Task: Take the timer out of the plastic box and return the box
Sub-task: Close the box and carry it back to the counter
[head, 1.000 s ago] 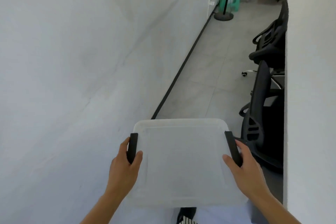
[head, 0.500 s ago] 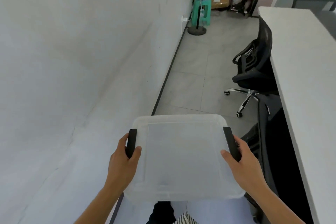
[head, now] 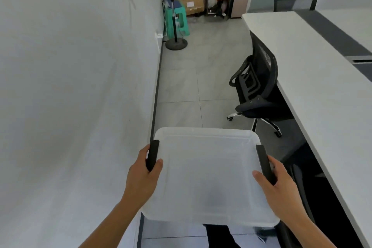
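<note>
You carry the plastic box [head: 209, 175] in the air between your two hands, low in the head view, above the grey floor [head: 191, 78] and your own legs. Your left hand [head: 144, 177] sits at the box's left edge, your right hand [head: 279, 185] at its right edge, so the box spans the gap from one palm to the other.

Your left hand is closed around the black left handle [head: 152, 155]: the thumb lies over the lid, the fingers curl round the outer side. Your right hand grips the black right handle [head: 265, 164] the same way, thumb on top pointing inward, fingers wrapped beneath. Both forearms reach forward from the bottom of the view, wrists fairly straight.

The box is milky, translucent, squarish with rounded corners, its lid on and held roughly level. You cannot tell through the cloudy plastic what lies inside; only a faint dark smudge shows near the front.

A white wall [head: 70, 86] runs along your left. A long white desk [head: 322, 90] stands on your right, with a black office chair [head: 255, 90] drawn up to its near edge
</note>
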Demonstrator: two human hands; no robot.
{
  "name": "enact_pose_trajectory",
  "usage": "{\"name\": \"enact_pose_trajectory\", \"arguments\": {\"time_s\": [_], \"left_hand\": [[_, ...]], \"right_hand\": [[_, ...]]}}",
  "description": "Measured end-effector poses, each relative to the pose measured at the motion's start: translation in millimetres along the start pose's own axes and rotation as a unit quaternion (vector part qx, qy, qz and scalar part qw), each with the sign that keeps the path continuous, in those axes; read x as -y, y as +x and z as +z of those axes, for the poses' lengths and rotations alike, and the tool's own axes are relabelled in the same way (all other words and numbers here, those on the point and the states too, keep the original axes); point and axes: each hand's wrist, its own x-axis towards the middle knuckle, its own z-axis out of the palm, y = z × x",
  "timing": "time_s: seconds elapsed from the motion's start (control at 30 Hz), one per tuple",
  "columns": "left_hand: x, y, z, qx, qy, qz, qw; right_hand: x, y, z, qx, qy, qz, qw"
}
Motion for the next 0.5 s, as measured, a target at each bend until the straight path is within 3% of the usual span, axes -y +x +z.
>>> {"name": "enact_pose_trajectory", "arguments": {"time_s": [0.5], "left_hand": [[-127,345,25,-0.053,-0.024,-0.029,0.998]], "right_hand": [[193,368,29,0.044,-0.017,-0.048,0.998]]}}
